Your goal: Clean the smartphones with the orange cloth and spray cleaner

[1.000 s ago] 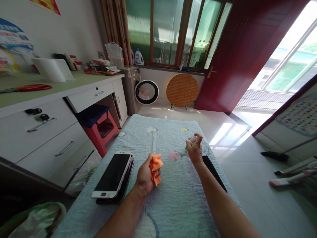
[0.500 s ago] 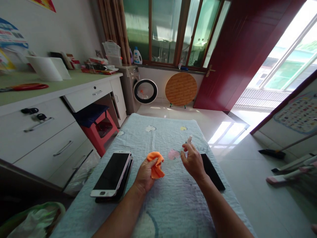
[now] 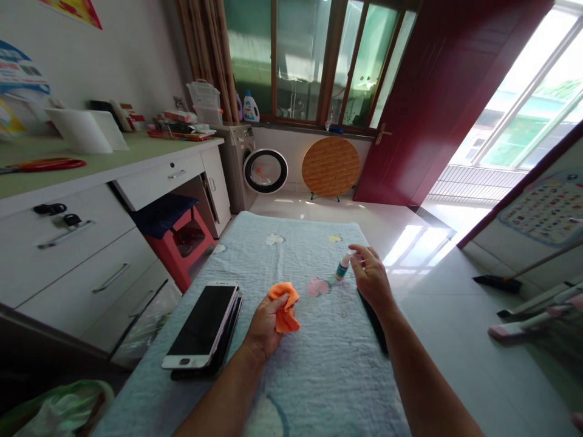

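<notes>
My left hand (image 3: 265, 328) is closed around a crumpled orange cloth (image 3: 286, 309) above the middle of the covered table. My right hand (image 3: 374, 279) has its fingers apart and partly bent, right beside the white cap of a small spray bottle (image 3: 342, 267). Whether a fingertip touches the cap I cannot tell. The bottle has a blue-green label. Partly hidden under my right hand and forearm lies a black phone (image 3: 374, 325). Left of my left hand, a white-framed phone (image 3: 200, 325) with a dark screen rests on top of a stack of phones.
A pale blue quilted cloth (image 3: 246, 255) covers the table. Along the left stand a desk with drawers (image 3: 109, 243) and a red stool (image 3: 177, 243). Farther back are a washing machine (image 3: 237, 164) with its door open and a round wooden tabletop (image 3: 330, 167).
My right hand has moved right and slightly up, uncovering the spray bottle and covering more of the black phone. My left hand keeps its hold on the orange cloth.
</notes>
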`<state>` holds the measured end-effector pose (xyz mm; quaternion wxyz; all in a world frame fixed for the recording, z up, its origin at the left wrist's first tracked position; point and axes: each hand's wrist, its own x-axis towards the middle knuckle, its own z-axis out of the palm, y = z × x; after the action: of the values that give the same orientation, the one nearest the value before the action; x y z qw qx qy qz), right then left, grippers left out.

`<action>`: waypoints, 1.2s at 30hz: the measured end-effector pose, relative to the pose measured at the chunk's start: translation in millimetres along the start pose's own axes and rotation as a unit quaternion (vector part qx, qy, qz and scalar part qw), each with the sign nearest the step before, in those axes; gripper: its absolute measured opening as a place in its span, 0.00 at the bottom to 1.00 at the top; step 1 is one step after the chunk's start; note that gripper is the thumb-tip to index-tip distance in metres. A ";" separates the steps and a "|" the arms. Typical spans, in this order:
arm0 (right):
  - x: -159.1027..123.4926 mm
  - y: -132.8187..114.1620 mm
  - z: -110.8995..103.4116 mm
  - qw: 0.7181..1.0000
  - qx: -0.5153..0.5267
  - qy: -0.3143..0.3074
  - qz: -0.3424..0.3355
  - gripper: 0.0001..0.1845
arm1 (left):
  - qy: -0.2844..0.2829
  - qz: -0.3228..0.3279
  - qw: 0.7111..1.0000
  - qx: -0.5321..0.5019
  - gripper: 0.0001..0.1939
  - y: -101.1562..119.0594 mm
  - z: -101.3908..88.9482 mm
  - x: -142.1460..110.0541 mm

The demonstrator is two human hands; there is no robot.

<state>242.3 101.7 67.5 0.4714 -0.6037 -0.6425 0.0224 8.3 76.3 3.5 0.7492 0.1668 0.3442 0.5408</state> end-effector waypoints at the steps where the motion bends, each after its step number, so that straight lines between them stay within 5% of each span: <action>1: 8.1 1.2 -2.8 1.000 -0.006 0.019 0.000 0.16 | -0.001 0.000 1.000 0.000 0.12 0.1 0.1 -0.1; 8: 31.6 12.1 3.6 0.997 0.047 0.051 0.043 0.14 | -0.016 0.007 1.000 0.003 0.14 0.5 -2.6 1.5; 23: 13.2 37.0 28.5 0.977 0.187 0.032 0.098 0.13 | -0.017 -0.007 1.000 -0.013 0.15 1.1 -2.6 0.9; 36: 8.1 41.0 28.3 0.993 0.073 0.002 0.097 0.16 | -0.014 -0.008 1.000 -0.013 0.15 2.2 -1.7 -0.8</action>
<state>256.8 134.5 32.0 0.5114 -0.6272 -0.5763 0.1142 5.5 76.2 4.0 0.7607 0.1617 0.3277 0.5365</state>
